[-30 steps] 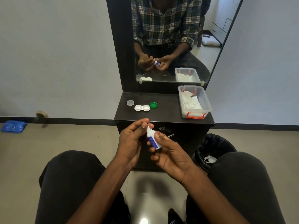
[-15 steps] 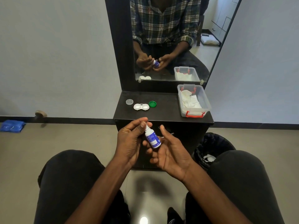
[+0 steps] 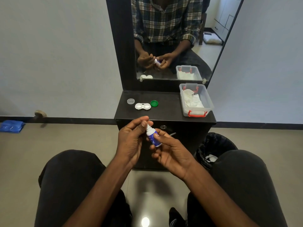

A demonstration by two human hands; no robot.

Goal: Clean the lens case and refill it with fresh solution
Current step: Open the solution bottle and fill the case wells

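Head view: right hand [image 3: 170,153] steadies solution bottle [image 3: 152,136] (upright), left hand [image 3: 131,138] pinches its cap, likely unscrewing for refilling.

Glossy floor tiles [image 3: 157,185], matt dark cabinet top [image 3: 165,104], clear plastic box [image 3: 208,99], white plastic lens case [image 3: 142,106]

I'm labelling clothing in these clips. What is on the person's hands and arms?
Both the left hand and right hand are bare, with no gloves, rings or watch visible. The forearms are bare too. The mirror shows plaid shirt sleeves with cuffs ending below the elbows.
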